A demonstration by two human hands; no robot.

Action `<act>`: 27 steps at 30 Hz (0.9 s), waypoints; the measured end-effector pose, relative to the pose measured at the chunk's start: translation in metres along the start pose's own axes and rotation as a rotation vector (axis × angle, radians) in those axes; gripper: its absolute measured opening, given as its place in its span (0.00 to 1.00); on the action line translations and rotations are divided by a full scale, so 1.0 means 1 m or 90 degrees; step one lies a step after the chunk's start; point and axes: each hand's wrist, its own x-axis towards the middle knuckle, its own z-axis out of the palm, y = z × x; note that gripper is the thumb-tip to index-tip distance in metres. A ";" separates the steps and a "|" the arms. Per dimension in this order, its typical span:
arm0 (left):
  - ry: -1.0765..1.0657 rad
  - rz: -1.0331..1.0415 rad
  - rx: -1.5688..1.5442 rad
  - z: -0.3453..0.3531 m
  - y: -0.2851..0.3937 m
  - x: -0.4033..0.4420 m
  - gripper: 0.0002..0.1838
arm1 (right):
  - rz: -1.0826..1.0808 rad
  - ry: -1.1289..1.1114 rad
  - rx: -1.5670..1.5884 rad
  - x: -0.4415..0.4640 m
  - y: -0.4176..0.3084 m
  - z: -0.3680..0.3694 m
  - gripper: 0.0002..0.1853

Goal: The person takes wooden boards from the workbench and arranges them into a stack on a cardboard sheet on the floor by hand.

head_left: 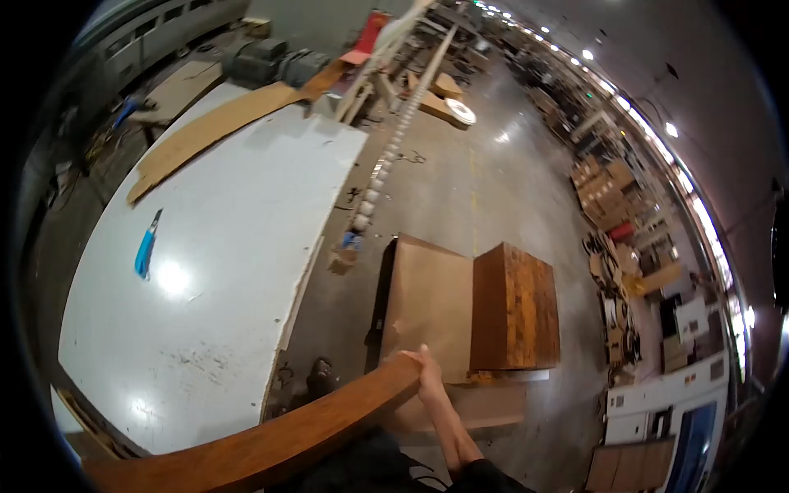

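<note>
A long, curved brown wooden piece stretches from the lower left to the middle of the view. My right hand is closed on its right end, fingers over the top edge. My left hand is out of view. Beyond the held end lies a brown cardboard sheet, and beside it stands a stack of brown wooden pieces. A blue utility knife rests on the white tabletop at the left.
A long curved brown strip lies along the table's far edge. A row of white round items runs along the floor past the table. Cardboard boxes are piled at the right, with a white machine nearer.
</note>
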 end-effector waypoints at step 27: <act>-0.619 0.366 0.183 0.669 0.537 0.420 0.43 | 0.039 0.637 0.666 0.094 0.112 -0.354 0.34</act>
